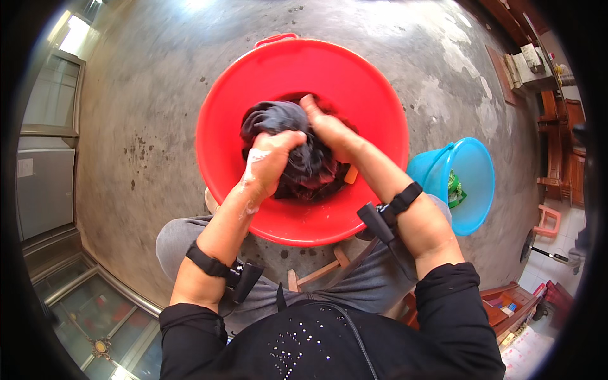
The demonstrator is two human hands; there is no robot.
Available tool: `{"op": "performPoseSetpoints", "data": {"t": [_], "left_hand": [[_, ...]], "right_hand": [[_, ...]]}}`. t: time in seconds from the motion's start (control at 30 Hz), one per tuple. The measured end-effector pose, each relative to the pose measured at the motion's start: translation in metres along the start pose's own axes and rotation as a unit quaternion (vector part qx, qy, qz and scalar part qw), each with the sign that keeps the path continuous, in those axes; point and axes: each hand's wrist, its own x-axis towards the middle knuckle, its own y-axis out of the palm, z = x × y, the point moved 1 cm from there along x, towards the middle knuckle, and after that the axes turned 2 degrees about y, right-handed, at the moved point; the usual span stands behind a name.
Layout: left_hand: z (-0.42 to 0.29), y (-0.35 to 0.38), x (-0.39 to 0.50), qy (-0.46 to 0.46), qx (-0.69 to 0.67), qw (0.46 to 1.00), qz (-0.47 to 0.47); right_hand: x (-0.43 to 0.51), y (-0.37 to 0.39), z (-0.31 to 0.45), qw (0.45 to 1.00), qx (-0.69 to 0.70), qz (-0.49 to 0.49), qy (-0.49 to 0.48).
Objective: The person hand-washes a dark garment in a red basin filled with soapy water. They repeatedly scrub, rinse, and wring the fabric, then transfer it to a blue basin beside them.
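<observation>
In the red plastic basin [304, 64], a bundle of wet dark grey cloth [275, 116] is bunched between my hands. My left hand [267, 159] grips its near left side, with white suds on the back of the hand and wrist. On the other side, my right hand [330, 130] holds the cloth, thumb stretched forward; its fingers are mostly hidden and it is a little blurred. Beneath lies more dark cloth, partly dark red [308, 183]. The end of a flat orange object [351, 174] sticks out at the right of the pile.
To the right, a light blue bucket [427, 164] holds green checked cloth [455, 190]. A wooden stool part [318, 274] shows between my knees. Wet spots mark the concrete floor [142, 156]. Glass-paned doors [109, 327] stand left; wooden furniture [553, 156] and a pink stool [548, 221] stand right.
</observation>
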Motion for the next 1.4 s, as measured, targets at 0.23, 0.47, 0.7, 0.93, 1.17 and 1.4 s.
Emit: {"op": "performPoseSetpoints", "data": {"t": [0.23, 0.47, 0.7, 0.93, 1.17, 1.4], "left_hand": [[0.011, -0.004, -0.007, -0.002, 0.324, 0.936, 0.141], [0.012, -0.023, 0.015, -0.12, -0.263, 0.953, 0.086], [-0.013, -0.04, 0.021, -0.053, -0.317, 0.931, 0.174], [-0.026, -0.06, 0.03, -0.009, -0.368, 0.929, 0.042], [-0.01, -0.071, 0.04, -0.006, -0.344, 0.935, -0.087], [0.022, -0.05, 0.025, -0.009, -0.291, 0.954, -0.074]], "right_hand": [[-0.031, 0.006, 0.019, 0.972, 0.174, 0.101, -0.117], [-0.062, 0.002, 0.048, 0.969, 0.159, 0.138, -0.129], [-0.069, 0.035, 0.027, 0.96, 0.042, 0.272, -0.053], [-0.056, 0.039, -0.017, 0.944, 0.082, 0.296, -0.117], [-0.049, 0.035, -0.006, 0.978, -0.133, 0.102, -0.12], [-0.101, 0.073, 0.049, 0.855, -0.272, -0.076, -0.435]]}}
